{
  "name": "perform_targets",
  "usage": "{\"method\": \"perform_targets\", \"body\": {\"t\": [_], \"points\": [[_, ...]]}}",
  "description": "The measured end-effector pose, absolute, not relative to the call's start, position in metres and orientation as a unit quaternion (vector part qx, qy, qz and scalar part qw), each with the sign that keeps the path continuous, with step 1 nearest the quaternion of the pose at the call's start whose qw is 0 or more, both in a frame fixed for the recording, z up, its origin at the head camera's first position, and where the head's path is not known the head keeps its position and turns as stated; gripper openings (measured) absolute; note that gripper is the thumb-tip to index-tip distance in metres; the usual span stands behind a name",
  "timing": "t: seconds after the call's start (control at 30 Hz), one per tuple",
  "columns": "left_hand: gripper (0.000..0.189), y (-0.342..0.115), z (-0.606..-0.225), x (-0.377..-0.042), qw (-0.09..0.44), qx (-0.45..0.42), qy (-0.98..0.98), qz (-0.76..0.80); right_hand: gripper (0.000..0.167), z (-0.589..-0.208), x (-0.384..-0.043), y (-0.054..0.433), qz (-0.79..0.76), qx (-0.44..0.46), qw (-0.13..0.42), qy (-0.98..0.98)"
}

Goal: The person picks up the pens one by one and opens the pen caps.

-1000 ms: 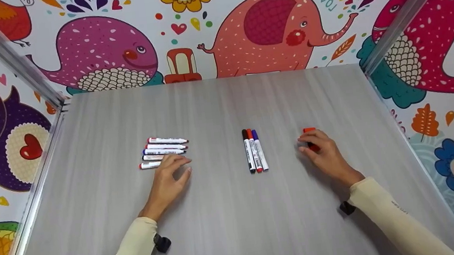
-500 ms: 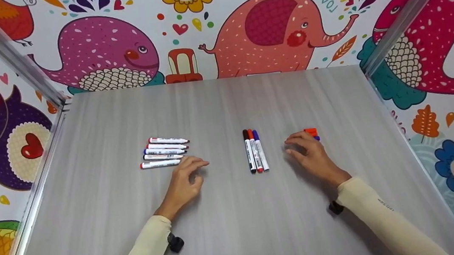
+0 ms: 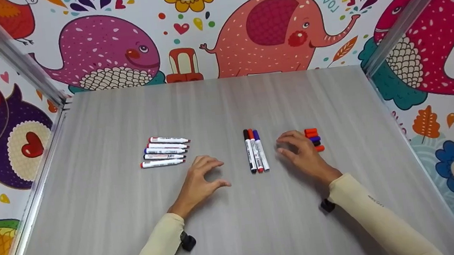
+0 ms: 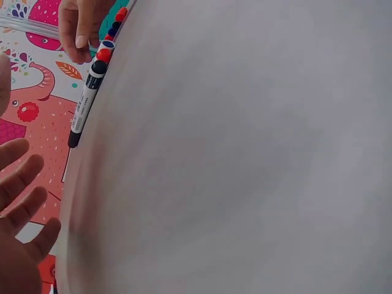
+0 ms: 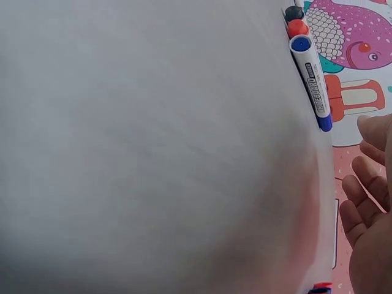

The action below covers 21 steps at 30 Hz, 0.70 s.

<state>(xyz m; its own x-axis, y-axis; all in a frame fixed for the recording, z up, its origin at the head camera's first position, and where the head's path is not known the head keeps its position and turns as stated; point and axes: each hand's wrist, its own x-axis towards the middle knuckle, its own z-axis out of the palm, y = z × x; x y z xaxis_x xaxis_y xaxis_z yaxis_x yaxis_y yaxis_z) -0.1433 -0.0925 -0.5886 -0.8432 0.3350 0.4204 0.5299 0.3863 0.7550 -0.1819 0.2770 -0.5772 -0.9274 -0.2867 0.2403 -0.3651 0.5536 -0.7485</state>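
Three capped markers stand side by side in the head view's middle: a black marker [image 3: 250, 152], a red marker [image 3: 256, 152] and a blue marker [image 3: 262, 151], all with white barrels. My left hand [image 3: 201, 184] hovers left of them, fingers and thumb spread apart, holding nothing. On their other side my right hand [image 3: 305, 155] is loosely bent, also holding nothing. Right behind it lies a column of loose caps [image 3: 311, 131], red, blue and black, partly hidden by the hand. The right wrist view shows the blue marker [image 5: 312, 82] near that hand's fingers [image 5: 367, 177].
Several uncapped markers [image 3: 164, 151] lie in a stack at the left, tips pointing right. The grey table [image 3: 231, 238] is bordered by metal rails [image 3: 9, 58] and walls with cartoon animals [image 3: 267, 33].
My left hand has moved right, away from the uncapped markers, and its thumb has spread. My right hand has moved left off the caps, uncovering more of them.
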Motion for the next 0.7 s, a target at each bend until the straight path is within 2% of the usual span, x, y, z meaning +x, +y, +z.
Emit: {"method": "perform_targets", "body": {"t": [0.17, 0.43, 0.7], "points": [[0.035, -0.088, -0.589, -0.143, 0.092, -0.262, -0.834, -0.476, 0.027, -0.581, -0.184, 0.271, 0.435, 0.188, 0.041, -0.880], [0.037, -0.076, -0.591, -0.143, 0.080, -0.265, -0.834, -0.478, 0.026, -0.582, -0.189, 0.263, 0.443, 0.186, 0.035, -0.877], [0.044, -0.057, -0.591, -0.143, 0.069, -0.260, -0.832, -0.485, 0.032, -0.582, -0.197, 0.254, 0.449, 0.189, 0.012, -0.873]]}}
